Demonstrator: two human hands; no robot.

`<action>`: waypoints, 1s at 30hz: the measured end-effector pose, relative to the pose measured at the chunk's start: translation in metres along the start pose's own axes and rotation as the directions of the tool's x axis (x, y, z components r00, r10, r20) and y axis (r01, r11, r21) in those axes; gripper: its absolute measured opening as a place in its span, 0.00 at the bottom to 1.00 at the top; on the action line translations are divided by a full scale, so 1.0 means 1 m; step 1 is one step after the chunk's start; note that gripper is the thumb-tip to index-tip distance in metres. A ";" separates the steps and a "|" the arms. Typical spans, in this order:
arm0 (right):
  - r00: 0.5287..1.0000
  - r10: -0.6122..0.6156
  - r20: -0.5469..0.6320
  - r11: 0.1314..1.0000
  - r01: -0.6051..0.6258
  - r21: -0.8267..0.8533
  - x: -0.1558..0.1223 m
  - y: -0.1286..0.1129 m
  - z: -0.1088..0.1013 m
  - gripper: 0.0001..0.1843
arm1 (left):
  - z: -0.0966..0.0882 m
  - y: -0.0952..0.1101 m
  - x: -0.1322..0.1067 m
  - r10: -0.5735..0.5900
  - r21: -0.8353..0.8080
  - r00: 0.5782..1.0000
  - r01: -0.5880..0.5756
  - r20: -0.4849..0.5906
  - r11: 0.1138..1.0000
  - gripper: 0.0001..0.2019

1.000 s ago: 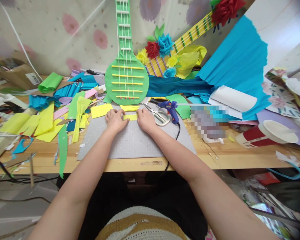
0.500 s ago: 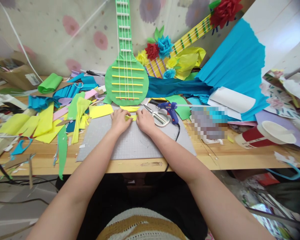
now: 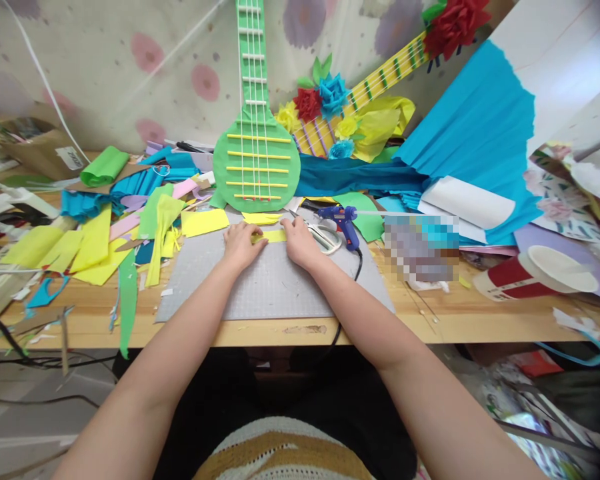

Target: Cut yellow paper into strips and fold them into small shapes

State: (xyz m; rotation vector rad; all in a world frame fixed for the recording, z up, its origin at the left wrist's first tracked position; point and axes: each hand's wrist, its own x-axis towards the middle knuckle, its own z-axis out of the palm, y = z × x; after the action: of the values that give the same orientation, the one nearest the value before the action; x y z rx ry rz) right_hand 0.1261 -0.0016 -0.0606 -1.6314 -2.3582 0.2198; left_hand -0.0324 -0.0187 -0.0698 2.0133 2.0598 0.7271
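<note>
A narrow strip of yellow crepe paper [image 3: 275,236] stretches between my two hands, just above or on the grey cutting mat [image 3: 275,287]. My left hand [image 3: 243,245] is closed on its left end, fingers curled. At the right end, my right hand [image 3: 300,240] pinches the strip. Close beside my right hand lie scissors [image 3: 327,240], partly covered by it, and a blue glue gun [image 3: 343,220] with a white glue stick. Another yellow piece [image 3: 261,218] rests just beyond my hands, below the green paper lute [image 3: 257,163] standing upright.
Yellow and green paper scraps [image 3: 93,247] crowd the left side. A yellow sheet [image 3: 205,223] lies at the mat's back left. On the right stand a red-and-white cup [image 3: 535,273] and a large blue crepe fan [image 3: 480,127]. A black cord [image 3: 359,267] runs over the mat.
My right hand has shifted right, away from my left, so more of the yellow strip shows between them. The whole view has shifted slightly.
</note>
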 end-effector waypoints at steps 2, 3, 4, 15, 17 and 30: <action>1.000 -0.006 -0.022 1.000 0.007 0.022 0.000 0.002 0.000 0.24 | 0.000 -0.006 0.001 0.037 -0.057 0.998 -0.040 -0.053 0.998 0.11; 0.999 -0.024 -0.041 0.999 0.025 0.030 0.001 0.002 0.000 0.23 | 0.000 -0.009 0.001 0.048 -0.079 0.996 -0.054 -0.077 0.995 0.12; 0.997 -0.050 -0.057 0.998 0.052 0.036 0.002 0.002 0.001 0.22 | 0.000 -0.011 0.001 0.059 -0.089 0.994 -0.067 -0.091 0.994 0.14; 0.991 -0.117 -0.069 0.980 0.127 0.152 0.003 0.001 -0.001 0.21 | -0.005 -0.009 0.003 0.008 -0.130 0.999 -0.012 -0.034 0.991 0.12; 0.987 -0.129 -0.095 0.979 0.142 0.146 0.003 0.000 -0.001 0.19 | -0.007 -0.006 0.003 0.013 -0.159 1.000 -0.016 -0.021 0.987 0.09; 0.987 -0.115 -0.110 0.972 0.135 0.193 0.004 0.000 0.000 0.13 | -0.013 -0.010 0.001 0.101 -0.123 0.990 -0.088 0.097 0.989 0.14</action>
State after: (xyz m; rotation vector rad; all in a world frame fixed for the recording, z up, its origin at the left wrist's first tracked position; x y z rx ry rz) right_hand 0.1243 0.0024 -0.0605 -1.3652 -2.2740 0.3320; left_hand -0.0473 -0.0207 -0.0629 2.0488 1.8313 0.7268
